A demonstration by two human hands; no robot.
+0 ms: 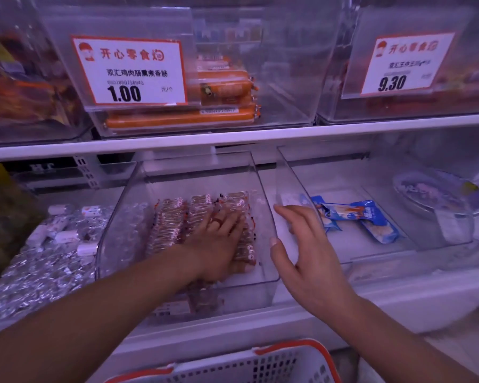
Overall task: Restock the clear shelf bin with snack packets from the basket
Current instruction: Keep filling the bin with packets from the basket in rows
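Left hand [219, 239] flat atop binned snack packets [174, 219]

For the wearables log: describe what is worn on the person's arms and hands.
Both forearms are bare, with no sleeves, gloves, watch or bracelet in view. The left hand wears a ring with a reddish band on one finger. The right hand shows no ring or other jewellery.

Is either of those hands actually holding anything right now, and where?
Nothing is gripped. The left hand lies flat on the reddish-brown snack packets inside the clear plastic shelf bin; the right hand is open beside the bin's right wall.
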